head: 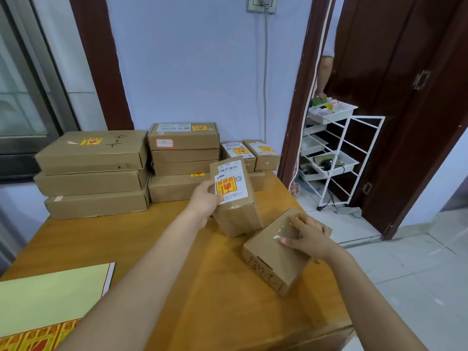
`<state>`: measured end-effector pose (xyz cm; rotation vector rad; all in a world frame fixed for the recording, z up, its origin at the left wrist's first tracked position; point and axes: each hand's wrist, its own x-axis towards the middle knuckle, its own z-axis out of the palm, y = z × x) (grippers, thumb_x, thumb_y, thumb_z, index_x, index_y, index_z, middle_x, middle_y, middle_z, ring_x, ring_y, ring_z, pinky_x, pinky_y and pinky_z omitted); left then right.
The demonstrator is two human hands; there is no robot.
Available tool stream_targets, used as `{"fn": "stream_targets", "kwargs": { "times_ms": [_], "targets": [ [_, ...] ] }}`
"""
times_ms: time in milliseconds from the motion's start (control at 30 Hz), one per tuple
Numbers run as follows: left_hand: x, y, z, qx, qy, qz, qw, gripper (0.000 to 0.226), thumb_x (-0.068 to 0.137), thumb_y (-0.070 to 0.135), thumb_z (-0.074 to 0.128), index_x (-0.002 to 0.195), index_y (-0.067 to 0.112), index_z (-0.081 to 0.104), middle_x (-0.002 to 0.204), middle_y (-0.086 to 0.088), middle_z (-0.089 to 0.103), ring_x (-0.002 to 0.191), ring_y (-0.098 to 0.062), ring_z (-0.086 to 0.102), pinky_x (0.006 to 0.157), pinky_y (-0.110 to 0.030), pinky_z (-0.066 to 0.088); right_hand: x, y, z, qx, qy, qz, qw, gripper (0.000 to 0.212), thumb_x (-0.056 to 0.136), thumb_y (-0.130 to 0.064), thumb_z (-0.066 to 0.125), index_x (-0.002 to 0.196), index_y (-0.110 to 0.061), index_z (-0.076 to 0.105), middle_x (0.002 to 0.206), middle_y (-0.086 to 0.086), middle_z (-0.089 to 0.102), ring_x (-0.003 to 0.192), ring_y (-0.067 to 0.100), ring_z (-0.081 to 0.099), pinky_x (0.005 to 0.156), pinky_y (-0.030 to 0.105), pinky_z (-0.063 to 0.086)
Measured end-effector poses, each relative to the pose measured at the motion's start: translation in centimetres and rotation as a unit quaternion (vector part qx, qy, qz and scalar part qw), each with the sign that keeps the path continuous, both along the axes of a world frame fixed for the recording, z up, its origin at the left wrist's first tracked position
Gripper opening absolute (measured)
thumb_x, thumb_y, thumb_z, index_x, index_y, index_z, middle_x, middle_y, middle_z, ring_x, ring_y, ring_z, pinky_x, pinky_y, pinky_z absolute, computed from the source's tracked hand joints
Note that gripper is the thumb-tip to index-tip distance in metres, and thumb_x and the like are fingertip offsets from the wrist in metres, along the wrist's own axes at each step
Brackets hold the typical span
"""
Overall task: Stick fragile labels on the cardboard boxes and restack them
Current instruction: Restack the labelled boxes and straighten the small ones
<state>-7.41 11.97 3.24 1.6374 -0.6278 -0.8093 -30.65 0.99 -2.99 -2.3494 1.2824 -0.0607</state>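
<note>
My left hand (203, 198) grips a small upright cardboard box (236, 216) by its left side; a red and yellow fragile label (226, 186) sits on its white shipping sticker. My right hand (307, 235) rests on top of a flat cardboard box (268, 259) with handwriting on its side, near the table's right edge; a bit of orange label shows under the fingers. Stacks of labelled boxes (182, 148) stand at the back of the table. A sheet of fragile labels (33, 338) lies at the lower left.
The wooden table (177, 249) carries a left stack of three flat boxes (93, 173) and two small boxes (250, 153) at the back right. A white wire rack (336, 158) with trays stands in the doorway, where part of another person (325, 74) shows.
</note>
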Motion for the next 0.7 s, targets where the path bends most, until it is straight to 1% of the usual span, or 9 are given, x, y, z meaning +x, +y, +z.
{"fn": "stream_targets", "kwargs": {
  "times_ms": [100,200,233,300,367,433,467,567,700],
  "targets": [
    [0.2,0.0,0.1,0.033,-0.084,-0.007,0.996,0.050,0.095,0.001,0.046,0.140,0.022,0.040,0.130,-0.004,0.053,0.105,-0.020,0.055,0.059,-0.024,0.043,0.9,0.1,0.2,0.011,0.005,0.051,0.999,0.078,0.083,-0.059,0.057,0.147,-0.028,0.025,0.156,-0.008,0.007,0.142,0.022,0.007,0.117,0.045,0.005],
    [-0.5,-0.9,0.6,0.098,-0.207,-0.025,0.973,0.038,0.096,0.020,0.044,0.134,0.015,0.045,0.132,-0.008,0.051,0.110,-0.026,0.055,0.075,-0.030,0.046,1.8,0.4,0.8,0.057,-0.019,0.090,0.994,0.074,0.085,-0.045,0.062,0.148,-0.029,0.027,0.155,-0.015,0.006,0.144,0.022,0.000,0.115,0.041,0.004],
    [-0.9,-1.5,0.7,0.127,-0.237,-0.037,0.962,0.043,0.095,0.031,0.043,0.134,0.012,0.043,0.134,-0.011,0.049,0.114,-0.028,0.052,0.081,-0.033,0.044,1.9,0.5,0.9,0.068,-0.021,0.095,0.993,0.072,0.086,-0.042,0.063,0.147,-0.029,0.027,0.156,-0.016,0.006,0.144,0.022,-0.001,0.115,0.041,0.003],
    [-1.7,-2.8,0.8,0.188,-0.267,-0.040,0.944,0.070,0.090,0.054,0.044,0.143,0.011,0.027,0.146,-0.013,0.033,0.129,-0.031,0.037,0.093,-0.037,0.039,2.0,0.5,0.9,0.062,-0.023,0.097,0.993,0.064,0.089,-0.036,0.060,0.146,-0.027,0.030,0.157,-0.013,0.007,0.145,0.019,0.001,0.118,0.043,0.004],
    [-2.7,-3.8,0.9,0.227,-0.290,-0.028,0.929,0.100,0.080,0.071,0.047,0.148,0.009,0.009,0.154,-0.015,0.011,0.139,-0.032,0.016,0.104,-0.046,0.034,2.2,0.9,0.7,0.019,-0.043,0.069,0.997,0.051,0.093,-0.029,0.052,0.141,-0.023,0.039,0.156,-0.007,0.017,0.144,0.019,0.011,0.117,0.046,0.011],
    [-3.5,-4.5,0.7,0.242,-0.306,-0.017,0.921,0.115,0.072,0.076,0.052,0.148,0.007,0.001,0.156,-0.016,-0.005,0.143,-0.033,0.003,0.108,-0.054,0.029,2.6,1.8,0.3,-0.056,-0.041,-0.014,0.997,0.044,0.092,-0.029,0.048,0.135,-0.020,0.043,0.151,0.001,0.026,0.139,0.026,0.021,0.114,0.049,0.017],
    [-3.8,-4.6,0.5,0.243,-0.315,-0.010,0.917,0.118,0.070,0.076,0.055,0.148,0.006,0.000,0.156,-0.016,-0.007,0.143,-0.033,0.001,0.107,-0.056,0.029,2.9,2.4,0.2,-0.080,-0.033,-0.075,0.993,0.044,0.091,-0.031,0.047,0.133,-0.018,0.043,0.149,0.005,0.026,0.137,0.029,0.022,0.112,0.051,0.019],
    [-4.2,-4.5,0.0,0.226,-0.321,0.008,0.920,0.118,0.069,0.072,0.061,0.146,0.007,0.001,0.156,-0.016,-0.002,0.139,-0.035,0.014,0.102,-0.048,0.036,3.2,3.5,0.0,-0.049,-0.051,-0.221,0.973,0.058,0.090,-0.042,0.048,0.136,-0.009,0.034,0.148,0.013,0.021,0.134,0.036,0.019,0.109,0.053,0.024],
    [-3.1,-3.9,0.6,0.210,-0.260,-0.014,0.942,0.123,0.068,0.065,0.069,0.148,0.015,-0.011,0.155,-0.018,-0.006,0.137,-0.039,0.022,0.104,-0.043,0.035,2.8,3.7,-0.2,0.076,-0.134,-0.260,0.953,0.094,0.086,-0.048,0.057,0.148,-0.006,0.001,0.150,0.018,0.024,0.137,0.039,0.020,0.110,0.045,0.024]
  ]
}}
